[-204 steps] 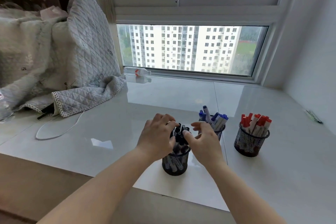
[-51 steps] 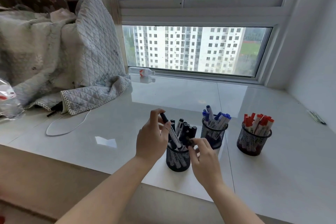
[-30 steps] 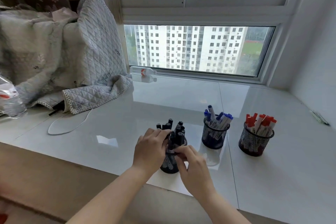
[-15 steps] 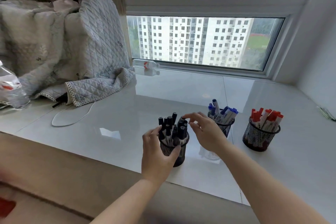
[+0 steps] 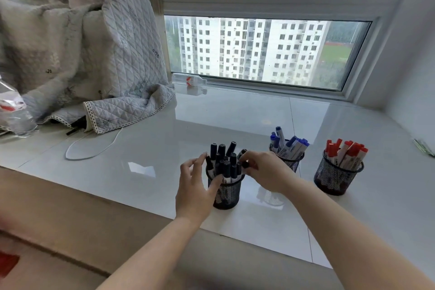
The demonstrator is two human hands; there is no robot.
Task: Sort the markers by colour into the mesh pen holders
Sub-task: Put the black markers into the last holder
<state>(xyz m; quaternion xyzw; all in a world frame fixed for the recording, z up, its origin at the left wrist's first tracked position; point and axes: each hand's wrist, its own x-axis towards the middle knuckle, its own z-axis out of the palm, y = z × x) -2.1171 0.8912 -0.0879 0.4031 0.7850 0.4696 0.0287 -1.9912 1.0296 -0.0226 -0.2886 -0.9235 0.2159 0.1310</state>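
Three black mesh pen holders stand on the white sill. The left holder [image 5: 227, 193] is full of black-capped markers [image 5: 222, 156]. My left hand [image 5: 195, 183] wraps around its left side, thumb on the front wall. My right hand [image 5: 266, 170] reaches over its right rim and pinches one black-capped marker [image 5: 244, 164]. The middle holder [image 5: 293, 162] contains blue-capped markers [image 5: 289, 145] and is partly hidden behind my right hand. The right holder [image 5: 337, 178] contains red-capped markers [image 5: 346, 150].
A quilted grey blanket [image 5: 98, 59] is piled at the left, with a white cable [image 5: 94, 148] looping out below it. A plastic bottle [image 5: 190, 80] lies by the window, another [image 5: 13, 110] at far left. A small green object [image 5: 423, 147] lies at the right wall.
My left hand slid from the holder's front to its left side. My right hand dropped from above the markers to the right rim and now pinches a black-capped marker.
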